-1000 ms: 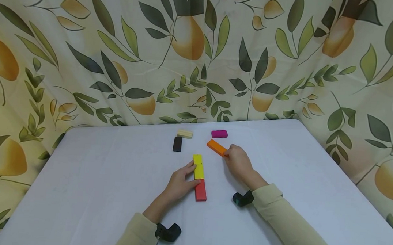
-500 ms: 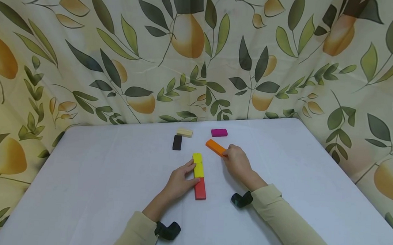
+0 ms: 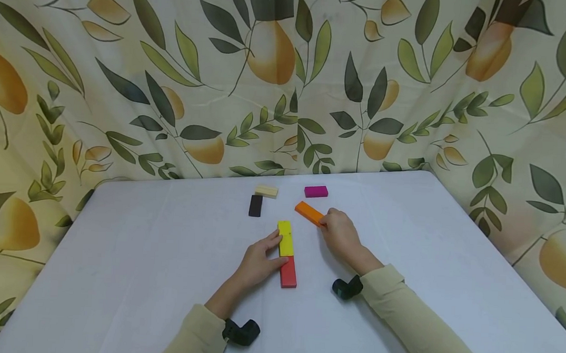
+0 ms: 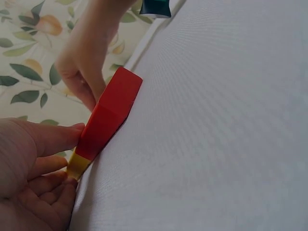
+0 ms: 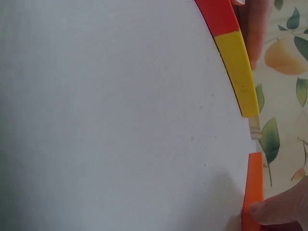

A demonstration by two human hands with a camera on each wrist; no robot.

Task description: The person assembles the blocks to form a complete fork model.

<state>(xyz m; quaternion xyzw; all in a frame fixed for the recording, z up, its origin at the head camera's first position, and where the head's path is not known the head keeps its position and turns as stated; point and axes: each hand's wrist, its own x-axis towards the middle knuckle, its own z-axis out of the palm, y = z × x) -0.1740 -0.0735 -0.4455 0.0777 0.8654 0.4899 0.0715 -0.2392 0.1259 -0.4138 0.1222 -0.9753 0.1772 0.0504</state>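
White tbl (image 3: 165, 261) w/ orange blk (image 3: 308, 212), fruit-print drape (image 3: 274, 60) bhnd

A left hand (image 4: 36, 168) at lower left rests its thumb against a red block (image 4: 108, 113), its other fingers bent beside a yellow block (image 4: 78, 166) (only a short stretch of it shows). The two blocks meet end to end on a white cloth (image 4: 207, 125), the red one slanting up to the right. Behind them, a right hand (image 4: 83, 67) points its fingers down, the tips partly hidden by the red block. A dark device (image 4: 155, 7) is cut off at top centre, and a curtain (image 4: 29, 53) printed with leaves and orange fruit hangs in the background.
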